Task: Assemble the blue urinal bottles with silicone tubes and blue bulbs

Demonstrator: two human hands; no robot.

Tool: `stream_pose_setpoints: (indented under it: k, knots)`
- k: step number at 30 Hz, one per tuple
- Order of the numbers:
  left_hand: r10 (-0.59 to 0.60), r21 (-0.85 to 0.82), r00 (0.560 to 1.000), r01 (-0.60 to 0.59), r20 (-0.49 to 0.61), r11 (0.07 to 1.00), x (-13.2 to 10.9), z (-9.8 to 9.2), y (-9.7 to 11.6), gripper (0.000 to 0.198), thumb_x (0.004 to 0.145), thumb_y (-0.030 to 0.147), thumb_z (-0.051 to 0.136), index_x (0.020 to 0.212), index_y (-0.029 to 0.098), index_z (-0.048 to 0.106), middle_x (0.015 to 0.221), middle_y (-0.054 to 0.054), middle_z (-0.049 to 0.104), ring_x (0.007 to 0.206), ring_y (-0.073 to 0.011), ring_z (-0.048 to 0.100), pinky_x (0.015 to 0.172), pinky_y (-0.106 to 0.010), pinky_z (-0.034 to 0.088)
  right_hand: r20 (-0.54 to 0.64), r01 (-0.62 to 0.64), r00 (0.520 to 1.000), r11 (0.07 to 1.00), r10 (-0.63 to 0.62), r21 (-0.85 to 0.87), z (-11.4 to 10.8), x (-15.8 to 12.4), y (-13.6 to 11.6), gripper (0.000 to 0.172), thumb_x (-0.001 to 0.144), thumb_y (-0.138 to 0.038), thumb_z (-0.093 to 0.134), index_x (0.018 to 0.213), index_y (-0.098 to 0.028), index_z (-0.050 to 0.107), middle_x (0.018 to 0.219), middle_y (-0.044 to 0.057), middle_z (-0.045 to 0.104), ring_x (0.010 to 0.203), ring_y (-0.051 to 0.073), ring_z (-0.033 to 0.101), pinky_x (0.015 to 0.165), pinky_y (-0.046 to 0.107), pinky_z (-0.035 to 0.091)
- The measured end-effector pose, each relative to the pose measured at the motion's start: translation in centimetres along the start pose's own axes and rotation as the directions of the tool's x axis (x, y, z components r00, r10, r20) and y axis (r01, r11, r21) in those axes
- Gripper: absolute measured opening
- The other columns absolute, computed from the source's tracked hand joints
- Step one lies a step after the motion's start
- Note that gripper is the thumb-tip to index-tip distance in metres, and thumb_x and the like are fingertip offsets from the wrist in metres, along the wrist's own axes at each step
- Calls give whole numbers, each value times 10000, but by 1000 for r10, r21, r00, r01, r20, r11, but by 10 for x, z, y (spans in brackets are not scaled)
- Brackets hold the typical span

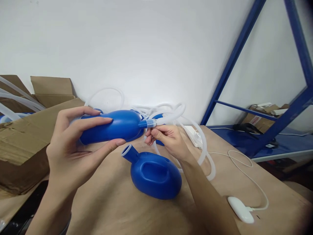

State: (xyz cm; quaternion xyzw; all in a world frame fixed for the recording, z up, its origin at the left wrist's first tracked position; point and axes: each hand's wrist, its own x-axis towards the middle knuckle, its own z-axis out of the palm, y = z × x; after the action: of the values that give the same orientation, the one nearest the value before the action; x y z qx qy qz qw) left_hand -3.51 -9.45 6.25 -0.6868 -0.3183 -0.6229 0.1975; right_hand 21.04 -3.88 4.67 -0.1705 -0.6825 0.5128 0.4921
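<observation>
My left hand (75, 140) grips a blue plastic urinal bottle (119, 122), raised above the table and lying sideways, fingers on top and thumb beneath. Its narrow spout points right and sits inside the end of a translucent white hose (168, 120). A thin, shiny hose clamp (156, 123) circles that joint. Just below the clamp, my right hand (168, 138) is closed in a pinch on it; the fingertips partly hide what they hold. A second blue urinal bottle (156, 174), with an open angled neck and a moulded handle recess, rests on the table under my hands.
More coiled translucent hoses and blue bottles lie behind my hands. An open cardboard box (26, 133) with hoses stands at left. A white device (241, 209) with a cable and a white power strip (193, 135) lie at right, beside a blue metal rack (232, 62).
</observation>
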Motion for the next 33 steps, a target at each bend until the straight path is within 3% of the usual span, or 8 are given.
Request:
stream_pose_setpoints:
  k: [5,9,19,25,33]
  knots:
    - [-2,-2,999,2,50,1000,-1,-2,-4,488,692,292,970,1144,330,788,1187,-39,667,1088,-272,680,1022,-464,560,47,-72,996,997,74,-37,2,-4,-11,392,896,-506,801,765,-141,742,654,22,710,591,108,645,637,246,591]
    - [-58,-6,996,59,66,998,-3,1,2,452,721,425,951,1132,344,782,1185,-29,649,1104,-267,662,1029,-463,546,54,-131,990,991,130,29,4,-5,-10,418,863,-545,812,757,-149,730,612,5,673,548,101,605,568,233,543]
    - [-126,-32,983,132,132,991,-7,5,-1,399,782,473,911,1110,296,769,1156,-10,625,1075,-193,652,995,-348,509,-32,-150,989,984,147,-99,8,-8,-18,445,872,-587,774,721,-174,709,624,5,661,573,110,591,587,253,529]
    - [-155,-7,986,156,63,988,-9,12,-3,381,795,485,896,1075,262,766,1126,-17,628,1078,-179,652,957,-319,533,-84,-55,995,996,61,76,12,2,4,452,855,-624,784,793,-179,729,640,-1,669,583,111,597,608,253,517]
    - [-172,21,985,172,2,985,-9,14,-5,401,775,487,910,1084,279,758,1149,-18,645,1084,-191,660,988,-349,529,-42,-85,994,961,99,264,19,7,24,486,891,-667,730,889,-181,702,751,22,709,653,135,685,586,238,511]
